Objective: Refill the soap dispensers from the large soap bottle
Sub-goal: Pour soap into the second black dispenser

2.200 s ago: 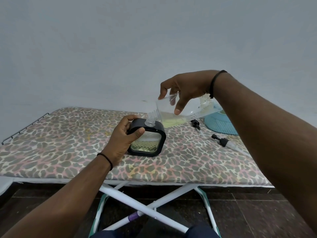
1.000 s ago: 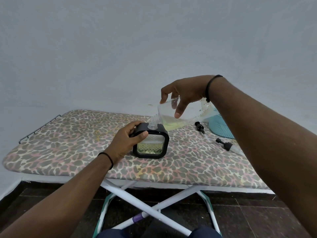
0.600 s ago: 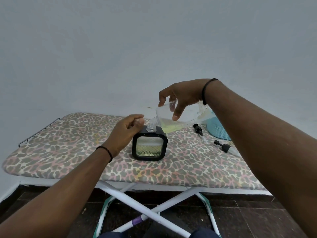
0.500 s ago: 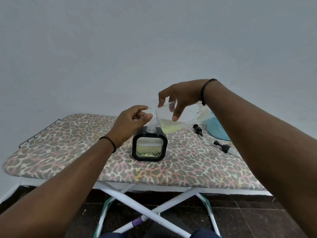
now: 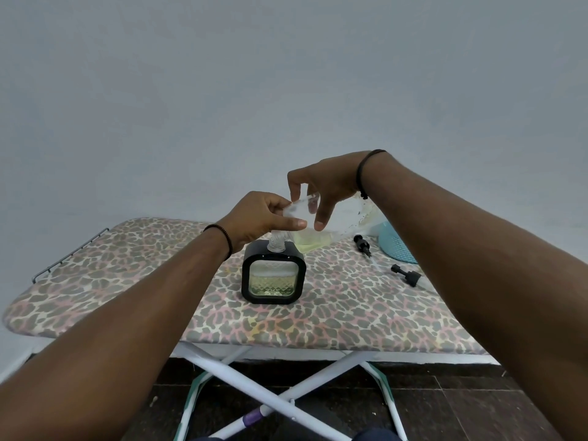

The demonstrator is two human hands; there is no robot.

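A square black soap dispenser (image 5: 273, 276) with a clear window stands on the leopard-print ironing board (image 5: 133, 281), partly filled with yellowish soap. The large clear soap bottle (image 5: 334, 222) is tipped nearly flat above it, its threaded neck down in the dispenser's opening. My right hand (image 5: 324, 186) grips the bottle's body from above. My left hand (image 5: 261, 216) holds the bottle's shoulder near the neck, thumb and fingers curled round it.
Two black pump heads lie on the board to the right, one (image 5: 362, 245) further back and one (image 5: 405, 275) nearer. A teal basket (image 5: 396, 248) sits at the far right edge. A grey wall stands behind; dark floor tiles and white crossed legs below.
My left hand let go of the dispenser, rose, and took hold of the bottle near its neck. The bottle stays tipped into the dispenser.
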